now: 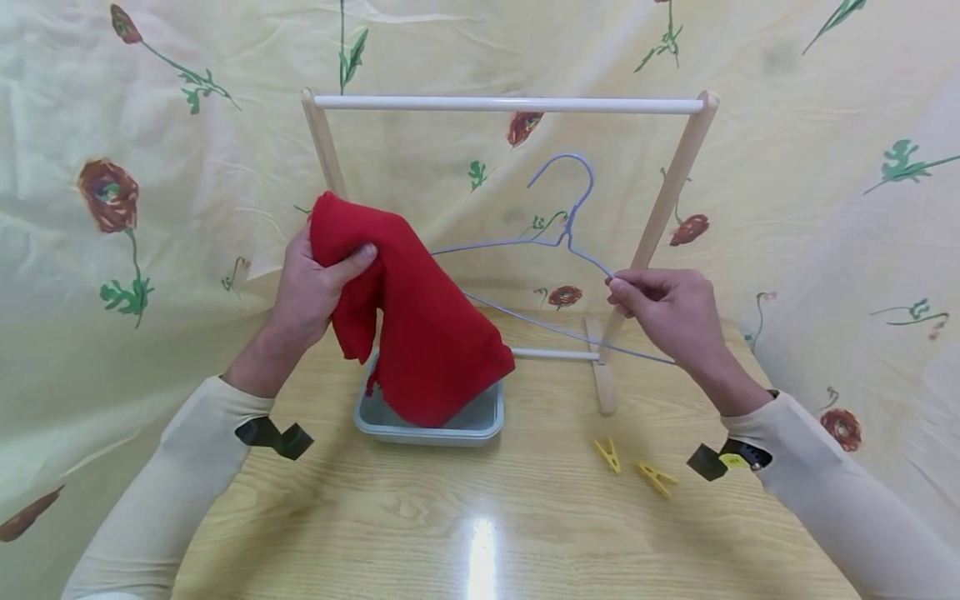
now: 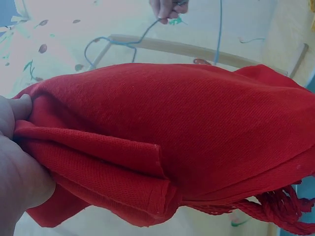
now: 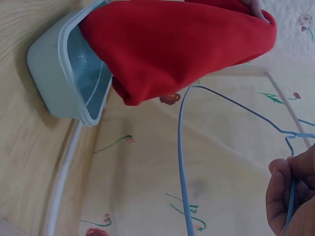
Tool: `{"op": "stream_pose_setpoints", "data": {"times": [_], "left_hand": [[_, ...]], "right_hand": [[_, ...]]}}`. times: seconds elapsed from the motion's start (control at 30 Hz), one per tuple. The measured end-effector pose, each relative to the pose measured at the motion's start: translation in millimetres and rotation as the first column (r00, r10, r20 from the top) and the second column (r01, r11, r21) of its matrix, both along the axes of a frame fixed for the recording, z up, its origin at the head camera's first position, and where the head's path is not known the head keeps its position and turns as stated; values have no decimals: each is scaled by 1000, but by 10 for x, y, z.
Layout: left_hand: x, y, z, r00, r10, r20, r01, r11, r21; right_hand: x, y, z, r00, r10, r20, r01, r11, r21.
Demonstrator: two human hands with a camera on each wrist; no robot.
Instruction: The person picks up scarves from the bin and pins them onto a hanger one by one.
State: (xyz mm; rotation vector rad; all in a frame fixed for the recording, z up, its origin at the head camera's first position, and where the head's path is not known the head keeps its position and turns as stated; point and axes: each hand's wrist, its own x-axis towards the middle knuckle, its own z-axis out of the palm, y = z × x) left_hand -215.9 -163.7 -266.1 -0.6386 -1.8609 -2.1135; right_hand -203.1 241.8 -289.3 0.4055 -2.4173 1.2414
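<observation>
Sleeves: my pale cuffs (image 1: 240, 400) come in on both sides of the tub (image 1: 427, 437), each with a dark strap (image 1: 273, 437) at the wrist.
Left hand (image 1: 311, 279): up and to the left of the tub, closed firmly on bunched red cloth, my thumb pressed across the folds.
Red cloth (image 1: 435, 325): slants from my left hand down over the tub's mouth and hides part of the opening; a fringe (image 2: 288, 211) of twisted strands shows along its edge. I cannot tell whether its low end touches the tub's inside.
Right hand (image 1: 671, 308): well to the right of the tub and higher than its rim, pinching the hanger's sloping shoulder between thumb and fingers.
Hanger (image 1: 572, 221): blue wire, held above and to the right of the tub, hook upward; part of it passes behind the cloth.
Pegs: two yellow ones, one (image 1: 607, 456) just beside the other (image 1: 657, 479), on the wooden table (image 1: 375, 517) to the right of the tub and nearer me.
Tub: pale blue-grey, open-topped, upright on the table; the part of its inside I can see is smooth blue wall.
Rack (image 1: 510, 104): wooden posts and a white top bar, standing behind the tub.
Sheet (image 1: 225, 167): cream with red flowers, hanging farthest back, beyond tub and rack.
</observation>
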Motion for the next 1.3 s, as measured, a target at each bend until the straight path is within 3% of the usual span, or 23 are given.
{"op": "stream_pose_setpoints", "data": {"times": [0.4, 0.83, 0.97, 1.3], "left_hand": [[83, 80, 130, 994, -65, -89, 68, 997, 35], [176, 266, 477, 976, -149, -159, 160, 985, 65], [189, 401, 546, 977, -141, -159, 155, 985, 80], [200, 659, 446, 987, -109, -117, 123, 985, 121]], "right_hand": [[88, 4, -194, 1000, 13, 12, -13, 999, -34], [176, -77, -476, 998, 38, 49, -34, 997, -62], [199, -125, -493, 996, 56, 72, -50, 995, -84], [250, -247, -474, 990, 88, 114, -76, 991, -107]]}}
